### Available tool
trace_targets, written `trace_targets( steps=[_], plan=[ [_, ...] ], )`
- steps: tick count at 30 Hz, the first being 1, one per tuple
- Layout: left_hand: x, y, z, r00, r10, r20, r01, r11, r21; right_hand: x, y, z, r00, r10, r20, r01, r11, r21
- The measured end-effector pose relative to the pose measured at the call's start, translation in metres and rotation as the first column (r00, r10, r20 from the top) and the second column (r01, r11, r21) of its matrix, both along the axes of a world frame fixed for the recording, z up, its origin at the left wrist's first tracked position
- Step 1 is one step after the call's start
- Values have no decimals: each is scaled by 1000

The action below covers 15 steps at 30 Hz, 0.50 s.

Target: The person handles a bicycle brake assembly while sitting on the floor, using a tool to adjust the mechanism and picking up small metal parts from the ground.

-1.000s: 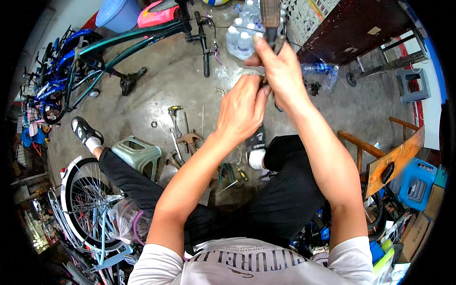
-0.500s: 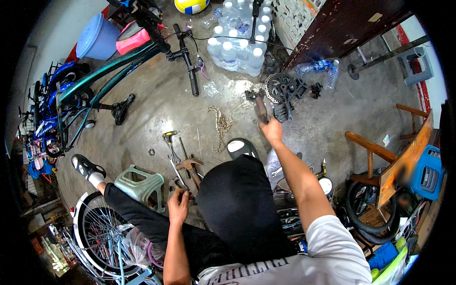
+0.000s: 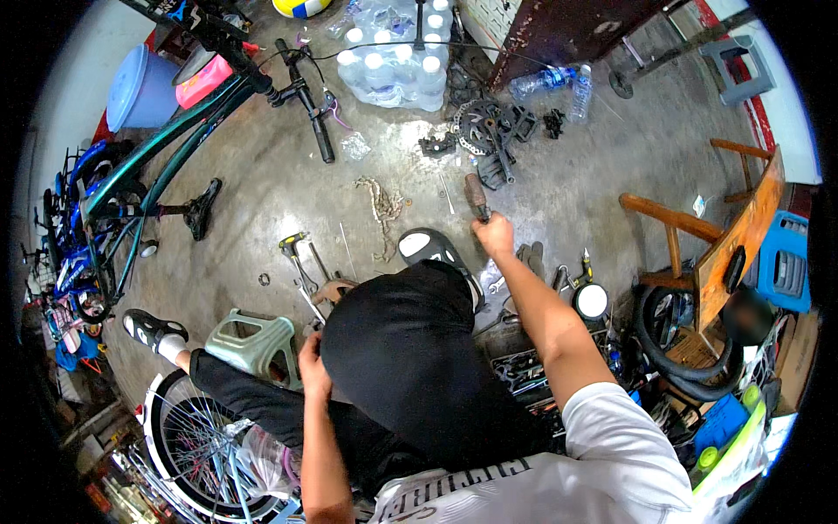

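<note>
My right hand (image 3: 494,234) is closed around the metal end of a brown-handled tool (image 3: 475,192), whose handle points away from me. The tool is over the floor, just nearer than a dark rubber pedal-like piece (image 3: 492,172) and a crankset with a toothed chainring (image 3: 489,131). A thin metal rod (image 3: 447,194) lies left of the tool. Beside my knee, my left hand (image 3: 314,362) has curled fingers, their tips partly hidden; what they hold cannot be made out. Just beyond it are a hammer (image 3: 336,289), a wrench (image 3: 312,301) and a yellow-black T-handled tool (image 3: 292,244).
A bicycle chain (image 3: 382,214) lies mid-floor. A green bicycle frame (image 3: 157,148) leans at the left, above a pale green stool (image 3: 253,345). Bottled water packs (image 3: 388,65) stand at the back. At the right are a wooden chair (image 3: 742,253), tyres (image 3: 663,349) and a tool tray (image 3: 524,375).
The view has shifted, moving the floor objects left and up. My right hand has drawn the brown-handled tool back from the crankset. My left hand is now closer against my knee.
</note>
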<state>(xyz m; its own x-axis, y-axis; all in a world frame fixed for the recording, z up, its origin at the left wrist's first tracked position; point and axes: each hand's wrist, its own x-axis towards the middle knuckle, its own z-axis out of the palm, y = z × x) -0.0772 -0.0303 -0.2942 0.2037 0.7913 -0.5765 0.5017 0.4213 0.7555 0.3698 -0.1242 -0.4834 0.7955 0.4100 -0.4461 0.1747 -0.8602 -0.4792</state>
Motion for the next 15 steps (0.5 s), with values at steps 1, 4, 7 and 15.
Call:
trace_targets(
  steps=[1,4,7,15],
  plan=[
    [14,1,1,997,-60,-37,60,998,2,4,2,1,1000,-6,26,6,1000,-6],
    [29,-10,-8,989,-143,-34,143,990,-13,14,30,8,997,40,61,-37,998,-50],
    [20,-32,-29,990,65,124,-41,981,-189,5,68,13,1000,1,21,2,994,-109],
    [17,-20,-9,951,-217,-220,226,974,20,-12,80,-16,997,62,-41,-69,982,-178]
  ],
)
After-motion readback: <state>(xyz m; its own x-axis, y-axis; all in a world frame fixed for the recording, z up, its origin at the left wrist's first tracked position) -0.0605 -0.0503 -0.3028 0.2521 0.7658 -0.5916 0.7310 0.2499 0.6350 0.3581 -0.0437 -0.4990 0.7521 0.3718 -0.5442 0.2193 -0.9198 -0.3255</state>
